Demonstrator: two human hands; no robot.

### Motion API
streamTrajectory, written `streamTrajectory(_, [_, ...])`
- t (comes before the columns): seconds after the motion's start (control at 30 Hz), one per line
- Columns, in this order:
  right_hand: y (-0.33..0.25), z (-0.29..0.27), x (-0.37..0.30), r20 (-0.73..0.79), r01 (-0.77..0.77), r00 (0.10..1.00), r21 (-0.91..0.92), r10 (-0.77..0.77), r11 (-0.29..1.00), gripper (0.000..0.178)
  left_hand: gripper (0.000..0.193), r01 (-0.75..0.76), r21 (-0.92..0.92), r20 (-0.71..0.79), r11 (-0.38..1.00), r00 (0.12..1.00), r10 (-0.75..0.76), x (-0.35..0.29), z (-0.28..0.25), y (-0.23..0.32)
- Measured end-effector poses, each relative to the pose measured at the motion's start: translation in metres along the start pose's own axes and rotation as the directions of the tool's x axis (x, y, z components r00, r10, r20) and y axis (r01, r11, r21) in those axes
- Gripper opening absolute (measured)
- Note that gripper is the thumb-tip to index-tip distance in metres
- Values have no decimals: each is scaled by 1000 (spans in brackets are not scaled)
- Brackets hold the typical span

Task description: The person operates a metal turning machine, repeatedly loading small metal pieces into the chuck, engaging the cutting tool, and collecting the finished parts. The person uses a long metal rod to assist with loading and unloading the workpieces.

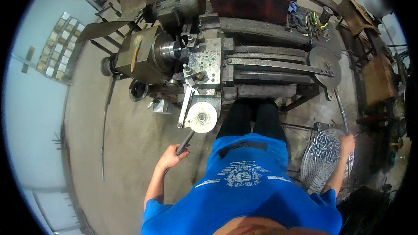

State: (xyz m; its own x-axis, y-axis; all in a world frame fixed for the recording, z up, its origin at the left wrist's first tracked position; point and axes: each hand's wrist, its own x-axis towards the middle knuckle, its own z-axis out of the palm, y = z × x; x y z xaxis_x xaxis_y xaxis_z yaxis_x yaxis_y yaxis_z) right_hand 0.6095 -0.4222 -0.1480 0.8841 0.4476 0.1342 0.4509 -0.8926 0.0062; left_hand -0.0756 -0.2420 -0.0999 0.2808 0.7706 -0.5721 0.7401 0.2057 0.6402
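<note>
My left hand (173, 156) is closed around a metal lever handle (188, 137), which runs up to a pale round disc (203, 117) at the front of a small lathe. Farther right, my right hand (347, 142) grips a long lever rod (341, 106) that hangs from a grey round disc (323, 66) at the machine's right end. A flat metal bar (274, 66) links that disc to the drilled slide plate (211, 61). Beside the plate sits the lathe's shiny round chuck (167, 50), with tool holders close to it; fine detail there is too small to tell.
A dark red bin (248, 6) of small metal pieces stands behind the lathe. Near my right forearm is a perforated round tray (311, 172) holding many similar pieces. A motor (180, 6) sits at the back left. Gloves (298, 21) and hand tools lie at the back right.
</note>
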Motion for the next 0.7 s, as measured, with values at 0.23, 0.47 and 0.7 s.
streamTrajectory(0.23, [-17, -11, -34, 81, -43, 996, -30, 46, 999, 41, 33, 20, 56, -32, 998, 999, -18, 1, -1, 0])
streamTrajectory(0.47, [-24, -9, -48, 47, -29, 999, 37, 27, 999, 45, 28, -4, 99, -109, 995, 994, 15, -3, 2, 0])
streamTrajectory(0.7, [-11, -9, -57, 4, 51, 999, 228, -54, 972, 44, 26, -22, 48, -49, 999, 998, 24, 1, -2, 1])
